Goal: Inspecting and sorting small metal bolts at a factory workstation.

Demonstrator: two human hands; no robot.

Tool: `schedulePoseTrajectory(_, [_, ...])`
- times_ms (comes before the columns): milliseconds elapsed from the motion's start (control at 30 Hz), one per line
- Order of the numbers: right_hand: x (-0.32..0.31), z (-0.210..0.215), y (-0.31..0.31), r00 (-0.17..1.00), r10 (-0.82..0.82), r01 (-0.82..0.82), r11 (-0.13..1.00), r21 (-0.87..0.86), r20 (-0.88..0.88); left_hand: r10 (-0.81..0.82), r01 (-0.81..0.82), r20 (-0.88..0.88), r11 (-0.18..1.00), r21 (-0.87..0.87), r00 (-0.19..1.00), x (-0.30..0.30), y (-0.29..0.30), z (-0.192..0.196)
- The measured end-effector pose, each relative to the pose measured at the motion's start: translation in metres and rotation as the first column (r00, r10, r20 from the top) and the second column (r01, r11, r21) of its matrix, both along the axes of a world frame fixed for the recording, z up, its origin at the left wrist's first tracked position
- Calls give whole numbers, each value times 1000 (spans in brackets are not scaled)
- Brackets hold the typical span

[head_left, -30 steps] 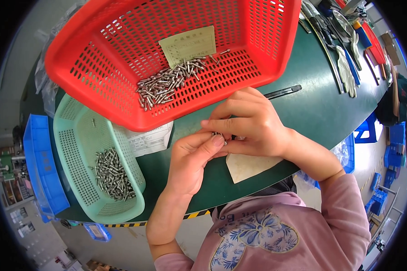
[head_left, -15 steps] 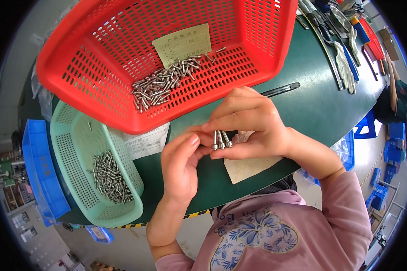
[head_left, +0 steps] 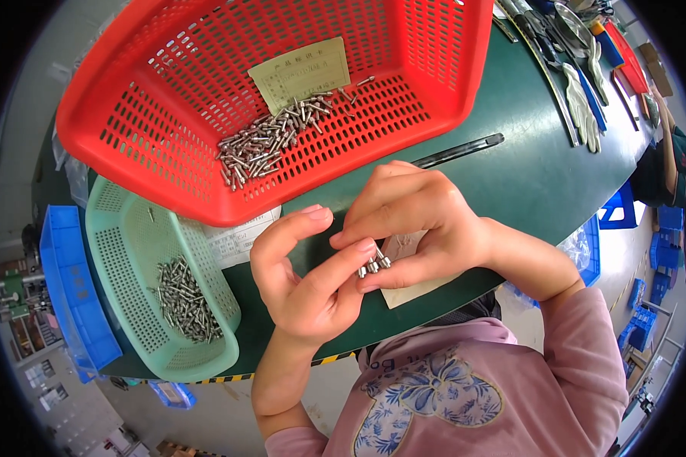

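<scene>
My right hand (head_left: 427, 221) pinches a few small silver bolts (head_left: 374, 263) between thumb and fingers, their thick heads pointing toward me. Beside it, my left hand (head_left: 305, 282) has one digit's tip against these bolts, while another is raised apart from it. Its remaining fingers are partly hidden. Beyond my hands stands a red perforated basket (head_left: 297, 183) with a pile of similar bolts (head_left: 259, 148) and a yellowish card (head_left: 300, 72) in it. To the left, a pale green basket (head_left: 225, 297) holds another heap of metal bolts (head_left: 187, 301).
A paper sheet (head_left: 240, 240) lies by the green basket, and a beige paper (head_left: 404, 293) under my right hand. A black strip (head_left: 461, 150) rests on the green table (head_left: 526, 179). Gloves (head_left: 581, 114) and tools are far right; a blue bin (head_left: 76, 286) stands left.
My left hand's digits have spread apart, with one tip now over the bolts. The right hand keeps its pinch, and the bolts show less of their shanks.
</scene>
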State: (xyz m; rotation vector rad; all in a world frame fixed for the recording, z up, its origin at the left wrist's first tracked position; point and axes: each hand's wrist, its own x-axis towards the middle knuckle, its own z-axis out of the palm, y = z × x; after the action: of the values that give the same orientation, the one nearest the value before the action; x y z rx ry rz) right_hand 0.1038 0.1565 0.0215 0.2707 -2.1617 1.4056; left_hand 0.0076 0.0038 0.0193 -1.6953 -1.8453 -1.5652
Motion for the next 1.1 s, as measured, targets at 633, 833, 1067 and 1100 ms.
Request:
schedulePoseTrajectory(633, [2, 5, -6, 980, 165, -143, 973, -183, 114, -46, 49, -142, 999, 17, 989, -9, 0, 4])
schedulePoseTrajectory(833, [2, 2, -6, 983, 154, -137, 977, -161, 97, -46, 48, -147, 999, 13, 988, -8, -1, 2])
schedulePoseTrajectory(1067, [1, 2, -5, 983, 144, -128, 981, -146, 109, -42, 44, -141, 999, 13, 989, -8, 2, 3])
schedulePoseTrajectory(1100, [1, 2, -5, 984, 144, -128, 981, -145, 108, -43, 45, -143, 999, 15, 989, -9, 2, 3])
